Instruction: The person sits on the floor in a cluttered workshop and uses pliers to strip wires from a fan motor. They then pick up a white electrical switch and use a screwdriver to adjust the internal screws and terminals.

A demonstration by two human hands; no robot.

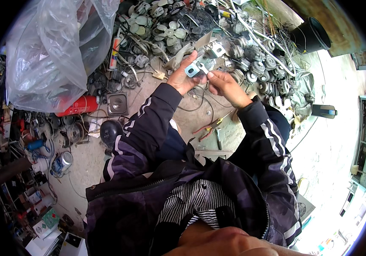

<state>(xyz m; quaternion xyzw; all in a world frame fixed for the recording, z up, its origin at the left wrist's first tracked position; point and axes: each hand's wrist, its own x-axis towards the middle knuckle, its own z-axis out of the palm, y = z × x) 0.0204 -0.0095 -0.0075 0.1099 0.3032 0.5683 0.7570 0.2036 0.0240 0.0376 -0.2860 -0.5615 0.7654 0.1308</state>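
A metal part with slotted bracket tabs (pixel 192 70) is raised over the floor, in front of the heap of motors. My left hand (pixel 182 80) is closed around its left and lower side, the thumb pointing up along it. My right hand (pixel 227 87) is at its lower right edge, with thumb and forefinger pinched together. Whatever lies between those two fingertips is too small to make out. Below the hands, red-handled pliers (pixel 208 128) and a dark-handled tool (pixel 218 140) lie on the concrete between my legs.
Small motors (pixel 257 68), fan blades (pixel 171 33) and cables crowd the floor ahead. A big clear plastic bag (pixel 46 55), a red cylinder (pixel 80 106) and a square metal pan (pixel 117 104) are at the left. A black bucket (pixel 311 35) stands at the far right.
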